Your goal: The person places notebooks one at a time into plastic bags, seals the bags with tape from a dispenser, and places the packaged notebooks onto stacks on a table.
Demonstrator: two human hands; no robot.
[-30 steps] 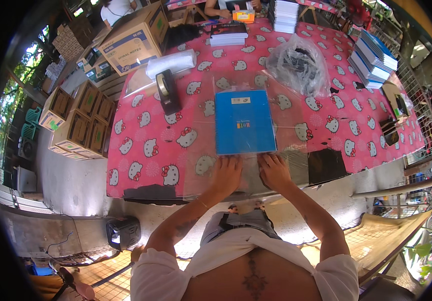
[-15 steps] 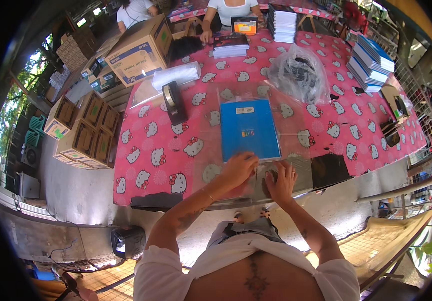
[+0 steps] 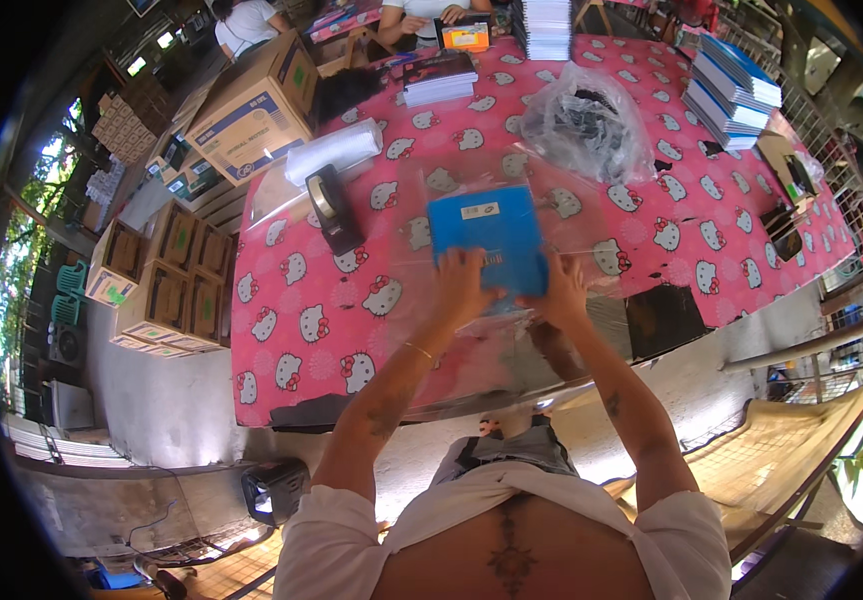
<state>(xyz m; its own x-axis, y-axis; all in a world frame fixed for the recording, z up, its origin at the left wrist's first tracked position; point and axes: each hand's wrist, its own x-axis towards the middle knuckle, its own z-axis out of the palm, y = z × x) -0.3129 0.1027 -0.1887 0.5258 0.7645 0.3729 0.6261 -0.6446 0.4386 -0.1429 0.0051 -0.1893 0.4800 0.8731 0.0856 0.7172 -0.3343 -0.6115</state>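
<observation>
A blue notebook (image 3: 496, 225) with a white label lies near the front of the pink table, with clear plastic around it. My left hand (image 3: 466, 287) is on its lower left part, fingers bent over the cover and edge. On the lower right side my right hand (image 3: 559, 288) grips the edge, its thumb on the cover. Left of the notebook stands a black tape dispenser (image 3: 334, 212). Beyond it is a roll or stack of clear plastic (image 3: 336, 152).
A crumpled clear plastic bag (image 3: 591, 130) with dark contents lies beyond the notebook. Notebook stacks stand at the back (image 3: 439, 82) and right (image 3: 731, 95). A large carton (image 3: 256, 110) is at the far left. Across the table a person (image 3: 421, 18) handles a small dark-and-orange item.
Both my hands have moved forward from the notebook's near edge onto its lower sides. The person opposite has drawn a hand back from the dark stack. The view has shifted slightly.
</observation>
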